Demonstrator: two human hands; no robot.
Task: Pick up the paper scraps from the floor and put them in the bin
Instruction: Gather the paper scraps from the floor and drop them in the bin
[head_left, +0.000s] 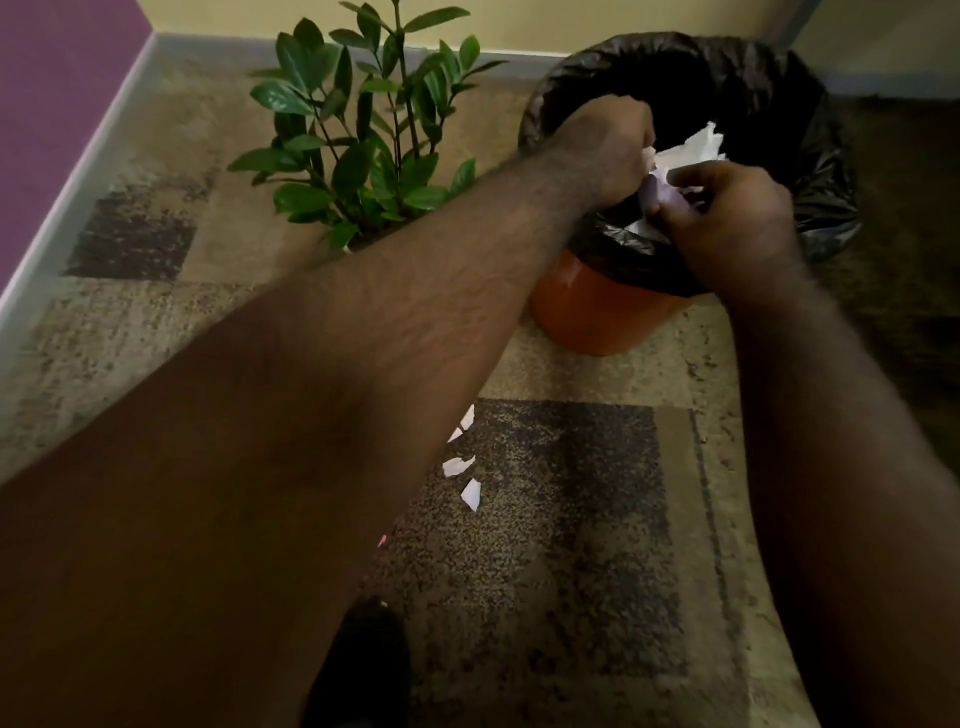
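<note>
Floor: a patterned carpet (571, 519) in tan with dark speckled squares, bounded by a pale skirting board (78, 171) far to the left of the hands; above it a purple wall (52, 78) at left and a yellow wall (571, 21) beyond the hands. A leafy green potted plant (363, 130) stands just left of the left hand, its base hidden behind the left forearm.

The bin (597, 317), orange-bodied and lined with a black plastic bag (810, 171) folded over its rim, stands directly under and beyond both hands.

Left hand (602, 150): forearm stretched diagonally across the view, fist closed over the bin's near-left rim, with white paper showing at its fingers. Right hand (727, 218): forearm entering from the lower right, fingers curled and pinching crumpled paper (662, 192) at the near rim. The two hands nearly touch, the paper bunched between them above the bin mouth.

More white paper (696, 148) lies inside the bag, just beyond the hands. Several loose paper scraps (470, 493) lie on the carpet well below the hands, beside the left forearm. A dark shape (363, 670) of unclear identity sits at the bottom edge.
</note>
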